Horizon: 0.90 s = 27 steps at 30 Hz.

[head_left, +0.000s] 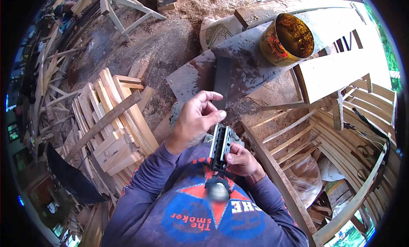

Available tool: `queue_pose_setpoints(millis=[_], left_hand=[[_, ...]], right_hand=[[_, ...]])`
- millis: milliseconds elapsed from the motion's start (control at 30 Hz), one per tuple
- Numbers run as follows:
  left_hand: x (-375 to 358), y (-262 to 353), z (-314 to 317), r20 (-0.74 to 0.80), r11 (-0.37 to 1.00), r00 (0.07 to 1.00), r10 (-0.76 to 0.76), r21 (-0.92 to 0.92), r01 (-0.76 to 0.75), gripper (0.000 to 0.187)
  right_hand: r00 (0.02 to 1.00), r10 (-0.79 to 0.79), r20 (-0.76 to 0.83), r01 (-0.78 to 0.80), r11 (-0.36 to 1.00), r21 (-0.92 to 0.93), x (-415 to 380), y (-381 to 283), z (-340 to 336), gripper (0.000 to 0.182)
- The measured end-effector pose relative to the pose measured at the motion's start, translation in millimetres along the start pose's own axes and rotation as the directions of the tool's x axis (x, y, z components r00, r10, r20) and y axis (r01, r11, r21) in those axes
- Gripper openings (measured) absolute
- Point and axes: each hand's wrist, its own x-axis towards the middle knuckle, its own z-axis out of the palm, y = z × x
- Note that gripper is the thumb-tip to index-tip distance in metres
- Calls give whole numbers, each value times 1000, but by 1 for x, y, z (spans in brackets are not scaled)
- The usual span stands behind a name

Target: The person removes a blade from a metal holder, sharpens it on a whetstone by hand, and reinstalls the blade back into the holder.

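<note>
My right hand (243,160) grips a black, narrow device with pale metal edges and holes along its side (221,147), held upright in front of my chest. My left hand (194,119) hovers by the device's upper end. Its thumb and forefinger are apart, and I see nothing between them. Beyond the hands, a dark, flat rectangular block (223,76) like a sharpening stone lies on a wet board (247,76). Farther along this board stands an open yellow-and-red tin (281,47), its inside stained brown.
Stacked wooden pieces (115,115) lie to the left, near a dark curved sheet (70,174). To the right is a slatted wooden frame (277,170) with plastic bags (304,176) inside. A wooden trestle (128,12) stands on the sawdust-strewn floor (140,51).
</note>
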Motion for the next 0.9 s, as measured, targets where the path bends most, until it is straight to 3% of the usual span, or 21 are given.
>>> queue_pose_setpoints(millis=[67,267,333,367,433,500,533,567,600,667,733,833,900], left_hand=[[3,3,-6,-81,990,996,-41,-137,30,43],[9,-1,-24,-53,995,998,-27,-95,21,38],[14,-9,-29,-32,994,999,-16,-105,12,37],[17,-10,-31,-39,992,999,-10,-125,5,36],[24,-12,-34,-76,997,997,15,-80,-21,35],[37,-23,-37,-115,999,993,41,-31,-45,34],[49,-35,-39,-174,993,978,115,36,-110,32],[59,-44,-39,-225,979,955,193,106,-172,30],[65,-48,-36,-220,978,955,198,106,-178,30],[74,-55,-31,-337,935,898,282,305,-180,28],[75,-57,-28,-351,910,876,331,363,-199,27],[81,-76,-28,-188,635,726,662,655,-409,36],[76,-83,-29,-115,582,731,673,693,-426,41]], right_hand=[[999,0,53,-7,991,135,4,-2,-3,44],[994,-63,94,39,969,243,18,-3,-16,46],[997,-74,-5,74,981,178,24,-11,-9,49],[965,-119,-235,131,991,36,24,-15,1,51],[928,-220,-301,108,931,-348,34,-35,6,51],[830,-388,-401,9,728,-686,49,-47,11,51],[778,-534,-332,-46,478,-877,58,-52,-6,52],[729,-660,-182,-131,126,-983,61,-58,-18,50],[694,-720,6,-235,-235,-943,69,-67,-20,49],[660,-749,53,-246,-283,-927,84,-78,-19,51],[689,-676,260,-275,-576,-770,97,-83,-30,54],[747,-599,289,-270,-671,-691,107,-75,-48,53],[761,-574,302,-269,-703,-658,109,-66,-53,54]])
